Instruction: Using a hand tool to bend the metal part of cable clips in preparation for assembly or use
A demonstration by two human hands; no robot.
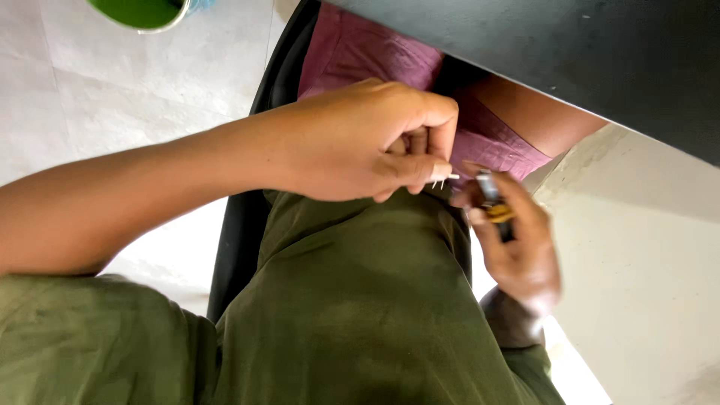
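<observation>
1. While the left hand curls its fingers shut, pinching a small white pronged part, the right hand at 4 o'clock grips a small dark tool.
2. A green-filled container sits at 10 o'clock.
3. The left forearm crosses the olive lap; the dark worktop lies at 1 o'clock.

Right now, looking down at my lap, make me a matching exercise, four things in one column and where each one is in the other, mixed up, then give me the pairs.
Things:
1. left hand
2. right hand
3. green container
4. black tabletop

Places:
A. top left, on the pale floor
B. upper right, over the lap
C. centre, pinching a small pronged part
D. right of centre, holding a small dark and yellow object

Pairs: 1-C, 2-D, 3-A, 4-B
</observation>
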